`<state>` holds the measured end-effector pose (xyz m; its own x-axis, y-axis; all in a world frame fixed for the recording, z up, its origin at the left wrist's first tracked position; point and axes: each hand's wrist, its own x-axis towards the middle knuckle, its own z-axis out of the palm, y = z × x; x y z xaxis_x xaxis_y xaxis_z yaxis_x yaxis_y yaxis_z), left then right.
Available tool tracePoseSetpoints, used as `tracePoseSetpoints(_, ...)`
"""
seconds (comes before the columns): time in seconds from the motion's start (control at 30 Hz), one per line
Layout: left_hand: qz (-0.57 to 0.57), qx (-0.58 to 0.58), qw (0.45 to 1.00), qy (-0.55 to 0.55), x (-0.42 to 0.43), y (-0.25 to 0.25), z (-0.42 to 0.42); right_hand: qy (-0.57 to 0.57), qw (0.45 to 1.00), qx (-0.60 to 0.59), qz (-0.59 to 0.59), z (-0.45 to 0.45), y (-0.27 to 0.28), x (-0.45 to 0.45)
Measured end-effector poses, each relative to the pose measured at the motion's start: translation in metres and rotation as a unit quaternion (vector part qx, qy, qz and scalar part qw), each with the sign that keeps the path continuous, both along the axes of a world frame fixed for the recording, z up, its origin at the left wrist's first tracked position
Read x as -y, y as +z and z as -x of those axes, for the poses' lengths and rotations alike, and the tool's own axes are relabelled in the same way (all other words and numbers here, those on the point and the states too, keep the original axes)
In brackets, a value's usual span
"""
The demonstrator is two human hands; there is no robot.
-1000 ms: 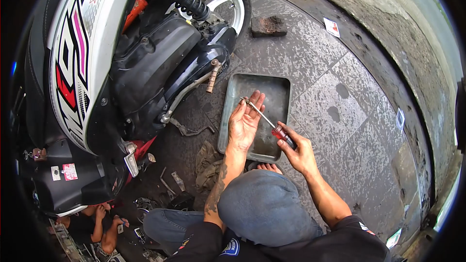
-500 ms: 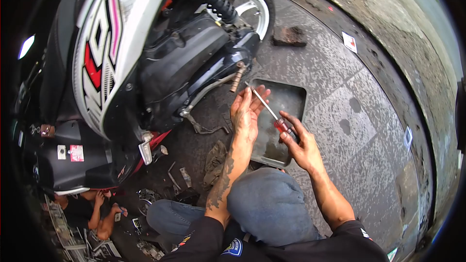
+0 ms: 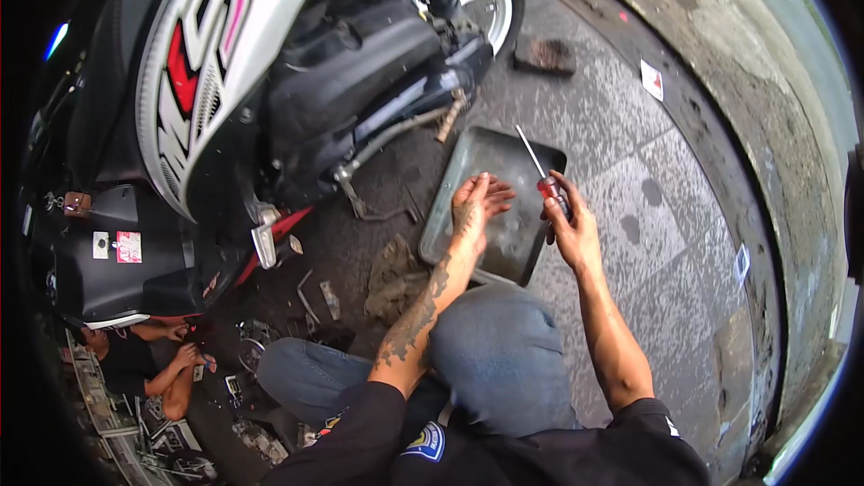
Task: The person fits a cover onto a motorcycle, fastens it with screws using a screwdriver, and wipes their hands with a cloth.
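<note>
My right hand grips a screwdriver by its red and dark handle, its metal shaft pointing up and to the left. My left hand is over the dark metal tray, thumb and index finger together, the other fingers spread; whatever may be between the thumb and finger is too small to make out. The screwdriver tip is apart from my left hand. Beyond the tray's upper left corner is the kick lever of the scooter.
A dark brick lies near the rear wheel. A crumpled cloth lies left of my knee. At the lower left a person sits beside tools and parts. A raised kerb curves along the right.
The screwdriver has moved away from my left hand and now points more steeply upward. My left hand has drawn back lower over the tray. The view has shifted.
</note>
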<state>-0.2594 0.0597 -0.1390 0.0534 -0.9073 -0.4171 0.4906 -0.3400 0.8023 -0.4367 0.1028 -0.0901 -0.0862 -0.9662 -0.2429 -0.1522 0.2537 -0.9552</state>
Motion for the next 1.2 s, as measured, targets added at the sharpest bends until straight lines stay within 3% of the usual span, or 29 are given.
tracePoseSetpoints(0.07,0.022,0.193,0.981,-0.013,-0.016,-0.05,-0.028,-0.009,1.0,0.0,0.0,0.012,-0.042,-0.02)
tracePoseSetpoints(0.13,0.019,0.257,0.962,0.086,-0.028,-0.101,-0.064,-0.025,0.999,-0.001,-0.04,0.021,-0.065,-0.04)
tracePoseSetpoints(0.2,0.103,0.503,0.847,0.138,-0.032,-0.158,-0.103,-0.035,0.996,0.007,-0.082,0.021,-0.069,-0.058)
tracePoseSetpoints(0.27,0.157,0.578,0.792,0.115,-0.038,-0.153,-0.11,-0.063,0.992,0.019,-0.103,0.023,-0.09,-0.073)
tracePoseSetpoints(0.3,0.149,0.579,0.794,0.111,-0.039,-0.148,-0.107,-0.065,0.992,0.014,-0.106,0.023,-0.097,-0.079)
tracePoseSetpoints(0.4,0.091,0.622,0.776,-0.06,-0.036,-0.124,-0.074,-0.065,0.987,-0.004,-0.15,0.018,-0.109,-0.09)
tracePoseSetpoints(0.5,0.139,0.658,0.722,-0.166,-0.036,-0.125,-0.045,-0.063,0.985,0.018,-0.162,0.011,-0.106,-0.09)
tracePoseSetpoints(0.57,0.218,0.708,0.639,-0.208,-0.038,-0.144,-0.039,-0.051,0.986,0.021,-0.155,0.01,-0.107,-0.092)
tracePoseSetpoints(0.67,0.24,0.711,0.629,-0.204,-0.04,-0.152,-0.037,-0.059,0.993,0.008,-0.106,0.009,-0.119,-0.097)
tracePoseSetpoints(0.77,0.249,0.706,0.607,-0.266,-0.045,-0.149,-0.041,-0.023,0.991,-0.035,-0.128,0.011,-0.115,-0.096)
tracePoseSetpoints(1.03,0.323,0.716,0.551,-0.283,-0.052,-0.139,-0.043,0.0,0.993,-0.031,-0.115,0.008,-0.1,-0.099)
tracePoseSetpoints(1.2,0.317,0.715,0.547,-0.298,-0.057,-0.141,-0.047,0.003,0.989,-0.049,-0.138,0.009,-0.104,-0.106)
